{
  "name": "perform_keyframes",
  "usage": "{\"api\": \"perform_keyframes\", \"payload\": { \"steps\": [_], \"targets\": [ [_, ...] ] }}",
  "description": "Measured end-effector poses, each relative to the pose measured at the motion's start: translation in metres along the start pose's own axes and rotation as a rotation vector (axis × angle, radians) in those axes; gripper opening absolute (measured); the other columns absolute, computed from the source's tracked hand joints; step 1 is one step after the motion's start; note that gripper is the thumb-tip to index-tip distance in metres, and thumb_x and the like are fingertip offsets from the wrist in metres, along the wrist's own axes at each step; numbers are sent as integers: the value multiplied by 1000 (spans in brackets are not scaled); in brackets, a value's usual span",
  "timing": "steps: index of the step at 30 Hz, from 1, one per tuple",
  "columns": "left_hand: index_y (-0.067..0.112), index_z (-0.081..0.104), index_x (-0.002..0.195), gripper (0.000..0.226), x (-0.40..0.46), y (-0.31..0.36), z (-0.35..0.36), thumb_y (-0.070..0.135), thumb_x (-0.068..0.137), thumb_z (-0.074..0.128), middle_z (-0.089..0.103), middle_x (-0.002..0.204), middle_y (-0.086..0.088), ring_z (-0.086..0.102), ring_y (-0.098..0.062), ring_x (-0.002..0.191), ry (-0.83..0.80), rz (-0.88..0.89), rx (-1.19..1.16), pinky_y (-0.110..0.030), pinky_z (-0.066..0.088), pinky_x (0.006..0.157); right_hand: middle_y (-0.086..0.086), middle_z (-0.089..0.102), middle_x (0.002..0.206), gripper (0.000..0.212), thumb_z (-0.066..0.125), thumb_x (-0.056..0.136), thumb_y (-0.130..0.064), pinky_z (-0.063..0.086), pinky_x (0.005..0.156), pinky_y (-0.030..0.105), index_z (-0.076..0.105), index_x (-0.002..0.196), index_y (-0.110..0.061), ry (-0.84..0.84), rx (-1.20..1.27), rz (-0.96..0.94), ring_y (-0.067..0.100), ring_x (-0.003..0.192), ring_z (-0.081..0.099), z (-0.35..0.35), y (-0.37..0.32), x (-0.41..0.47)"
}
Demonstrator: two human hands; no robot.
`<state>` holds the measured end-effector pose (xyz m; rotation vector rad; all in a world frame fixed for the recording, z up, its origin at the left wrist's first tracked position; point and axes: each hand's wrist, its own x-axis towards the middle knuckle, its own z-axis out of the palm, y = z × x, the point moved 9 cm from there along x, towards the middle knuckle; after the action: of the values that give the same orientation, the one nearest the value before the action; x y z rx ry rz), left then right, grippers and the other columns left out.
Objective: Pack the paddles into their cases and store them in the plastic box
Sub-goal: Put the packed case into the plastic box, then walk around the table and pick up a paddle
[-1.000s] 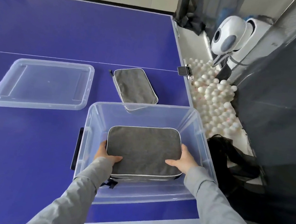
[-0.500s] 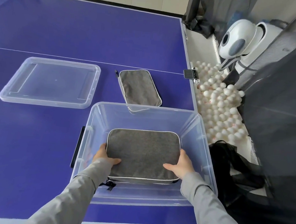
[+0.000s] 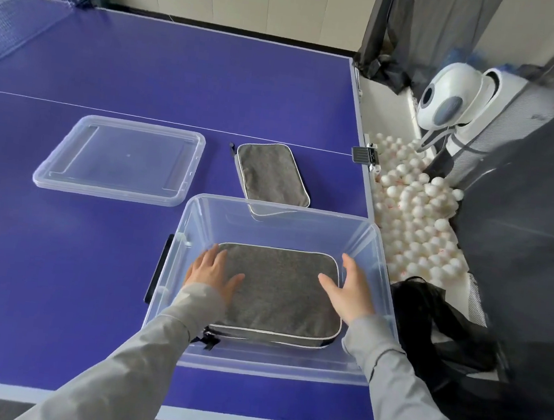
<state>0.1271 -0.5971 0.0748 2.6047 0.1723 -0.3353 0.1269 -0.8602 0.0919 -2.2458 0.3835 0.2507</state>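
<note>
A clear plastic box stands on the blue table near its front right corner. Inside it lies a grey paddle case with white piping, flat on the bottom. My left hand is spread with straight fingers over the case's left edge. My right hand is spread over its right edge, fingers straight and lifted. Neither hand grips the case. A second grey paddle case lies zipped on the table just behind the box.
The box's clear lid lies on the table to the left. Many white balls fill a tray right of the table, beside a white ball machine. A black net bag lies at the right. The net stands far left.
Both hands have let go of the case in the box and opened, fingers now straight above its edges. The case rests on the box bottom. The camera view has tilted up.
</note>
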Motion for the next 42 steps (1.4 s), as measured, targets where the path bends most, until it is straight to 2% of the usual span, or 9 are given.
{"api": "perform_keyframes", "payload": {
  "steps": [5,10,12,16,22,26,29,35,42],
  "targets": [
    [19,34,142,52,-8,9,-28,40,96,45,29,152,-2,26,-22,139,58,25,-46,-36,24,112,10,33,149,58,55,94,-23,19,112,28,30,145,-9,-35,-55,-115,23,139,30,12,-37,2],
    [15,39,140,51,-27,-11,-73,38,95,48,39,146,-3,37,-24,132,242,-23,-217,-34,30,107,9,35,148,56,54,95,-22,21,106,24,32,144,-9,-126,-108,-281,23,137,34,46,-93,-3],
    [17,41,138,49,-37,-32,-88,38,95,49,40,145,-3,39,-25,130,298,-68,-235,-37,36,103,11,36,147,56,54,94,-20,20,107,24,33,144,-6,-171,-105,-363,23,138,32,65,-120,-9],
    [20,35,142,53,-63,-95,-108,44,96,42,34,150,-1,32,-25,136,354,-260,-74,-41,29,107,12,38,147,52,52,95,-17,20,111,30,35,142,-5,-262,-195,-517,26,137,31,114,-171,-30],
    [16,31,144,55,-130,-216,-90,43,97,39,24,155,-3,22,-23,142,292,-574,-108,-40,27,111,13,41,143,50,52,95,-20,17,114,33,37,140,-5,-373,-452,-793,28,138,28,211,-222,-91],
    [15,33,143,53,-191,-285,-69,42,97,40,29,153,-4,27,-25,139,257,-691,-146,-41,29,108,10,40,144,50,47,97,-23,23,112,33,35,143,-8,-476,-583,-932,26,137,29,284,-239,-148],
    [15,36,140,51,-243,-334,-47,40,97,42,33,150,-3,33,-26,135,204,-766,-167,-42,34,105,6,40,145,48,45,97,-23,27,110,34,34,143,-11,-613,-682,-958,24,136,29,345,-232,-196],
    [17,28,145,54,-355,-425,10,39,97,42,32,150,-4,35,-26,134,26,-971,-259,-41,34,104,6,39,145,46,46,98,-24,31,111,40,36,141,-15,-932,-925,-924,25,135,33,460,-177,-290],
    [17,33,139,49,-482,-497,67,40,96,42,38,142,-5,40,-27,129,-123,-1174,-390,-42,36,101,8,44,140,43,49,97,-27,37,106,41,40,139,-19,-1023,-1248,-789,27,130,41,540,-124,-343]
  ]
}}
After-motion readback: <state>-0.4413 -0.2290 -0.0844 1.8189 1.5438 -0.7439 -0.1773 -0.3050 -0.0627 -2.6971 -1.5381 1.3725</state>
